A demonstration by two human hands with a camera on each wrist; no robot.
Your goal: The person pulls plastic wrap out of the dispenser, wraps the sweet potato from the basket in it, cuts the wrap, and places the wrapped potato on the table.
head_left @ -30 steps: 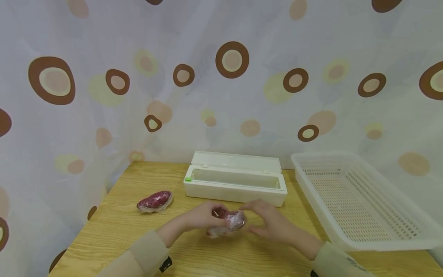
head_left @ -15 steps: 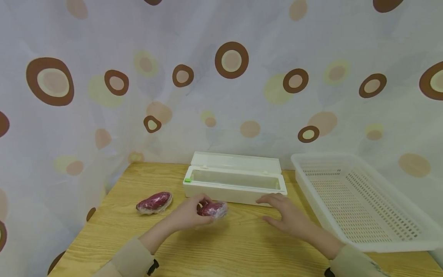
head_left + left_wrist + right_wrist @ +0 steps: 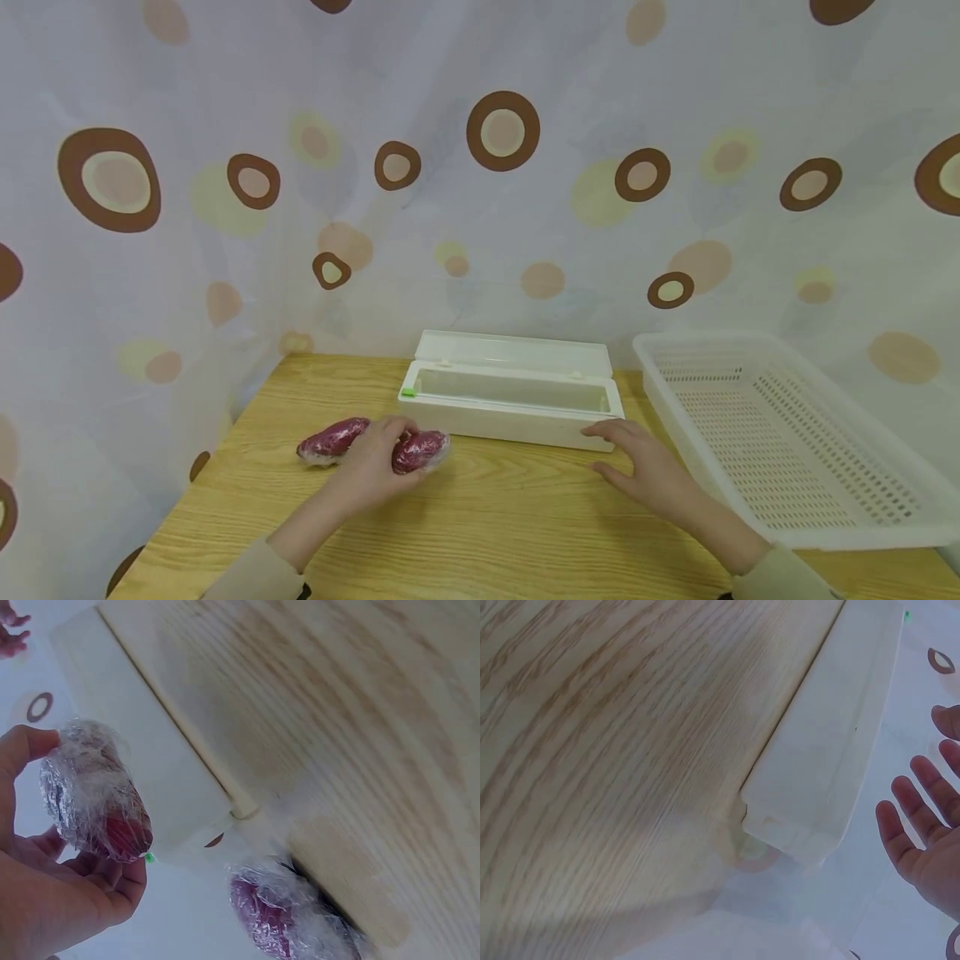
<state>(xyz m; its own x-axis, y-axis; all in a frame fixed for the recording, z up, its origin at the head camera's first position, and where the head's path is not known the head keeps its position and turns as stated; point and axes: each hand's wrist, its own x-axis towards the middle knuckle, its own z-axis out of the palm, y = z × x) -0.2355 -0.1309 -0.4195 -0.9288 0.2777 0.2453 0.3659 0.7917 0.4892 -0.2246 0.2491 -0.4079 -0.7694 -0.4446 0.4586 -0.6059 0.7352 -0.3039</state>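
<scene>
My left hand [image 3: 367,471] grips a purple-red sweet potato [image 3: 422,451] wrapped in clear cling film, thumb on one side and fingers curled round the other. In the left wrist view the crinkled film covers most of the held sweet potato [image 3: 97,791]. A second wrapped sweet potato [image 3: 327,442] lies on the table just left of that hand, partly hidden behind it. My right hand [image 3: 652,471] hovers by the right front corner of the white cling film dispenser [image 3: 510,423]. Its fingers are spread and loosely bent, with nothing between them.
The dispenser's lid [image 3: 513,352] stands raised at the back, and a green slider [image 3: 408,392] sits at its left end. A white perforated plastic basket [image 3: 712,475] stands on the right of the wooden table [image 3: 480,542]. A patterned curtain [image 3: 450,208] hangs behind.
The left hand has carried the wrapped sweet potato leftward, toward the other one. The right hand has come away from it and moved right, near the dispenser's end.
</scene>
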